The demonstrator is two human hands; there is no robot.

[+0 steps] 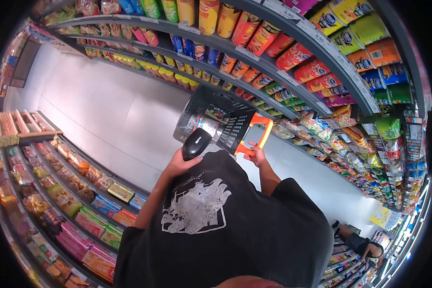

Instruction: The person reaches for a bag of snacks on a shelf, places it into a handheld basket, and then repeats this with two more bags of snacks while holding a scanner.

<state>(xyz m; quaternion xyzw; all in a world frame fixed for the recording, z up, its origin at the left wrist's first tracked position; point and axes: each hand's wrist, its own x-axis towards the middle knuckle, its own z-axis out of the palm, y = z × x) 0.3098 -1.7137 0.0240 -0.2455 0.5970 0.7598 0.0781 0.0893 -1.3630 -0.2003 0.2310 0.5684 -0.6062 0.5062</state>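
Note:
My left hand (178, 164) is closed around a black handheld scanner (197, 143) with a rounded top and a small white mark. The scanner is in front of my dark shirt and overlaps the near side of a black shopping basket (245, 122). My right hand (258, 156) grips the orange handle (265, 129) of this basket near its lower end. Through the basket's open side I see some packaged goods (208, 126) at the bottom, partly hidden by the scanner and too small to name.
Shelves of canister snacks (209, 18) and bagged snacks (317, 127) run along the far and right sides. Another shelf (72, 192) with packaged biscuits stands at the left. Pale tiled floor (101, 105) lies between them. Another person (362, 245) is at the lower right.

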